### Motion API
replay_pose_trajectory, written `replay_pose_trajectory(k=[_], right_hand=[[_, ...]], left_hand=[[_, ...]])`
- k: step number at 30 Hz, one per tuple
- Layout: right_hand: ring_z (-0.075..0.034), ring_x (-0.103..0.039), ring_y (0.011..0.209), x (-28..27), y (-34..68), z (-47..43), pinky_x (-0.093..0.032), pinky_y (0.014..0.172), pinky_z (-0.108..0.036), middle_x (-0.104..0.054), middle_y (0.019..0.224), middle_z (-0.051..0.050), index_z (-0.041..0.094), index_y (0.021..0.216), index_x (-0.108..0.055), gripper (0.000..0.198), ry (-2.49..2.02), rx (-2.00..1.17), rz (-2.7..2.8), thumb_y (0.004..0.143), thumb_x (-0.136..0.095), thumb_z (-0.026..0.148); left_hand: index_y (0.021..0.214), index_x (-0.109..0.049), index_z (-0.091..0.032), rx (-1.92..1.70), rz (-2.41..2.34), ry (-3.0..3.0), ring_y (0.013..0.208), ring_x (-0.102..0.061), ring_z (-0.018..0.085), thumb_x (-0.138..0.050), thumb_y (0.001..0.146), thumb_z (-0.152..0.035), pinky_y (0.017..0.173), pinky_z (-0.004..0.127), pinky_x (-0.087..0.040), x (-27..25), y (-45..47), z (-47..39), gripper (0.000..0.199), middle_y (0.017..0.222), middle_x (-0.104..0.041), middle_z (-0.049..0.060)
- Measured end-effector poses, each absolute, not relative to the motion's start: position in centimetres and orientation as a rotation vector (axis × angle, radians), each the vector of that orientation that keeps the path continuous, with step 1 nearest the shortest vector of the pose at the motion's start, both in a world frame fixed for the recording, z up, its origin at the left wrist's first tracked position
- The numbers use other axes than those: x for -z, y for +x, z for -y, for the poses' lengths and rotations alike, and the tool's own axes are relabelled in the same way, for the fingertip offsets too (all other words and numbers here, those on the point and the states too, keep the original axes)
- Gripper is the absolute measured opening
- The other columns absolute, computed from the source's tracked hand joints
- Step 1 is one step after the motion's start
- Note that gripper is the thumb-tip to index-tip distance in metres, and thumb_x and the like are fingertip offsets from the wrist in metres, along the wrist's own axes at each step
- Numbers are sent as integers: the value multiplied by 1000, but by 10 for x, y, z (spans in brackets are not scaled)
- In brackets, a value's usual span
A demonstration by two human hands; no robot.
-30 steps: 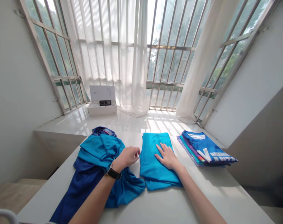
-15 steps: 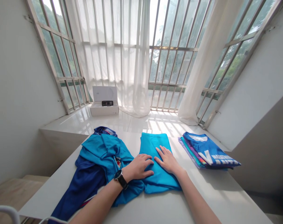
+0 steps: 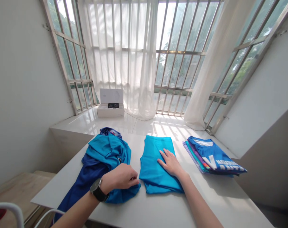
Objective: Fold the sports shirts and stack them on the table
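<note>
My right hand lies flat with spread fingers on a folded teal garment in the middle of the table. My left hand, with a dark watch on its wrist, has curled fingers at the right side of a crumpled teal shirt. Its fingers look closed on the shirt's cloth, though the fingertips are partly hidden. Beneath that shirt, dark blue clothing hangs toward the near left table edge. A narrow strip of white tabletop separates the loose pile from the folded garment.
A stack of folded shirts, a blue one on top, sits at the right. On the window ledge stands an open white box holding a black device. A white curved tube shows at the lower left.
My left hand has come off the folded teal garment and moved left, its fingers now curled. The crumpled teal shirt's edge has shifted left, away from the folded garment. My right hand stays put.
</note>
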State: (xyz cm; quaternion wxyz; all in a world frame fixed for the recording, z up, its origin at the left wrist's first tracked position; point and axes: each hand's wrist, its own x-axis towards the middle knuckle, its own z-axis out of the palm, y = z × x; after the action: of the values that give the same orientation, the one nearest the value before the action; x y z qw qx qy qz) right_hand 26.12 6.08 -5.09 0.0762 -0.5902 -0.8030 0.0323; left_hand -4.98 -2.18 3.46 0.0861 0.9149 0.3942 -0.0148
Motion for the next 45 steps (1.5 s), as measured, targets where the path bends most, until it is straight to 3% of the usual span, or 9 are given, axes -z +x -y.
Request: replay_pose_trajectory(k=[4, 8, 13, 22, 30, 34, 37, 42, 45], right_hand=[[-33, -31, 150, 52, 262, -59, -25, 123, -48, -37, 162, -16, 18, 153, -45, 69, -1769, -91, 2400, 100, -39, 61], [-34, -33, 149, 55, 263, -60, -26, 122, -49, -38, 161, -17, 18, 152, -46, 68, -1749, -82, 2380, 100, -39, 61], [-36, -33, 149, 56, 263, -60, -27, 122, -49, -39, 160, -18, 17, 152, -47, 68, -1736, -81, 2365, 99, -42, 59], [-35, -32, 149, 61, 264, -61, -27, 121, -52, -38, 161, -14, 21, 153, -46, 66, -1753, -110, 2329, 98, -43, 58], [-35, -44, 142, 48, 262, -57, -36, 117, -50, -50, 151, -18, 18, 138, -60, 54, -1632, -128, 2292, 95, -54, 50], [-27, -63, 112, 25, 258, -44, -51, 98, -41, -67, 120, -12, 22, 113, -69, 30, -1416, -257, 2277, 96, -53, 40], [-21, -65, 85, 11, 254, -27, -52, 79, -33, -69, 95, -6, 22, 96, -70, 25, -1360, -449, 2235, 98, -51, 39], [-18, -62, 76, 8, 251, -4, -47, 69, -29, -70, 83, -2, 21, 85, -69, 28, -1335, -758, 2187, 97, -54, 41], [-17, -60, 73, 14, 252, -1, -44, 66, -28, -70, 79, -2, 20, 84, -70, 31, -1353, -845, 2093, 96, -54, 44]], left_hand=[[70, -75, -21, 392, -1307, 2596, 63, -67, 24, -76, 74, -30, 57, 28, -46, -52, -57, 31, 10, 68, -72, 6], [78, -77, -19, 515, -1443, 2580, 70, -70, 30, -90, 59, -30, 66, 35, -51, -67, -52, 27, 25, 75, -74, 8], [123, -66, -24, -139, -901, 2706, 104, -68, 28, -76, 81, -56, 85, 35, -55, -54, -11, 0, 54, 115, -72, 9], [127, -65, -24, -507, -634, 2665, 134, -53, 29, -62, 97, -36, 114, 47, -40, 24, 13, -37, 33, 141, -61, 9], [96, -73, -21, -513, -701, 2627, 98, -65, 21, -77, 85, -37, 89, 33, -49, 18, 6, -35, 20, 104, -72, 5], [83, -73, -21, -406, -719, 2693, 83, -62, 17, -76, 87, -35, 73, 27, -45, 15, 6, -32, 15, 88, -70, 1], [88, -75, -23, -340, -701, 2664, 81, -61, 16, -76, 87, -35, 70, 26, -44, 11, 2, -30, 12, 88, -69, 0], [99, -73, -23, -217, -630, 2585, 90, -61, 19, -89, 69, -44, 78, 27, -45, -2, -8, -30, 40, 99, -66, 1], [99, -71, -23, -174, -611, 2554, 96, -60, 20, -88, 69, -33, 85, 28, -46, -6, -13, -31, 36, 106, -64, 1]])
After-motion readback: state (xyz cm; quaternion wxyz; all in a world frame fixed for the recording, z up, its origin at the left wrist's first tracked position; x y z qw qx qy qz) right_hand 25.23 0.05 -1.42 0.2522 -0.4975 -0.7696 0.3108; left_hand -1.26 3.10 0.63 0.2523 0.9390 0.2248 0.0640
